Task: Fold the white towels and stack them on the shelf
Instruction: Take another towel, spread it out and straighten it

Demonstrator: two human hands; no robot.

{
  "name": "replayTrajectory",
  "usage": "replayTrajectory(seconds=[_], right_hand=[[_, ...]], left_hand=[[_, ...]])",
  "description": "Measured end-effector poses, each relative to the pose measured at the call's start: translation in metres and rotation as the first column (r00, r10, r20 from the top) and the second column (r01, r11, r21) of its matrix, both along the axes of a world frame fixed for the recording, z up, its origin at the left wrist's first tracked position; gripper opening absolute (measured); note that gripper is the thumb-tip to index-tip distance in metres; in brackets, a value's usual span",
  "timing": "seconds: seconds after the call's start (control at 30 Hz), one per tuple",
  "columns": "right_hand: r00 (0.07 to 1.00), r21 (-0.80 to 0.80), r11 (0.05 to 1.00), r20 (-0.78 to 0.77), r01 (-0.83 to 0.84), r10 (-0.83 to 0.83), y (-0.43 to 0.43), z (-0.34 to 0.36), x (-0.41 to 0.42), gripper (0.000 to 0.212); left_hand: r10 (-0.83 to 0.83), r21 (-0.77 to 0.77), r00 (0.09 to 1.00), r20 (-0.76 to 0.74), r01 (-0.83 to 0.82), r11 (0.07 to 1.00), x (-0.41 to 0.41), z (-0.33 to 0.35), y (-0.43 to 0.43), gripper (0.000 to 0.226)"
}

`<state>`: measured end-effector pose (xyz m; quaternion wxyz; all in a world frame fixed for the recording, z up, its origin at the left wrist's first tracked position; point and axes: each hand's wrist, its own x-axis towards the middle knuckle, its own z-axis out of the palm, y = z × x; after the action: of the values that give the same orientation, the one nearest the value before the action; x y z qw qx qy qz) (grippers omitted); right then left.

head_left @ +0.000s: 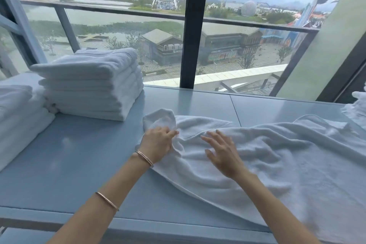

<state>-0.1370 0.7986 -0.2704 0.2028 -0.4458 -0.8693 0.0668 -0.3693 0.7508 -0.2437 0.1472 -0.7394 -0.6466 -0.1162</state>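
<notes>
Unfolded towel (277, 156) lies rumpled on table (79, 154), long axis L-R, left end near centre, right end out of frame. Folded stack (89, 83) back left, 2nd stack (17, 117) far left, both apart from it. Left grip (158, 140) curled, bunching towel's left end. Right grip (221, 152) spread flat on cloth, palm down.

Folded stack (89, 83) left on shelf (83, 156); loose towel (277, 160) right.
</notes>
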Motion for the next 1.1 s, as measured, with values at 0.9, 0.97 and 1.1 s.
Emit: replayTrajectory(seconds=[0.9,0.97,1.1], right_hand=[[0.986,0.171,0.972,-0.076,0.161,-0.149,-0.013,-0.024,0.012,0.019],[0.985,0.161,0.973,-0.081,0.164,-0.153,-0.018,-0.022,0.011,0.017],[0.982,0.131,0.974,-0.069,0.184,-0.176,-0.022,-0.022,0.014,0.021]], left_hand=[[-0.222,-0.137,0.972,0.078,0.231,0.963,0.014,0.007,-0.012,0.074],[-0.241,-0.078,0.962,0.131,0.252,0.965,0.021,-0.009,-0.001,0.074],[-0.377,0.06,0.915,0.146,0.372,0.926,0.022,-0.012,0.027,0.029]])
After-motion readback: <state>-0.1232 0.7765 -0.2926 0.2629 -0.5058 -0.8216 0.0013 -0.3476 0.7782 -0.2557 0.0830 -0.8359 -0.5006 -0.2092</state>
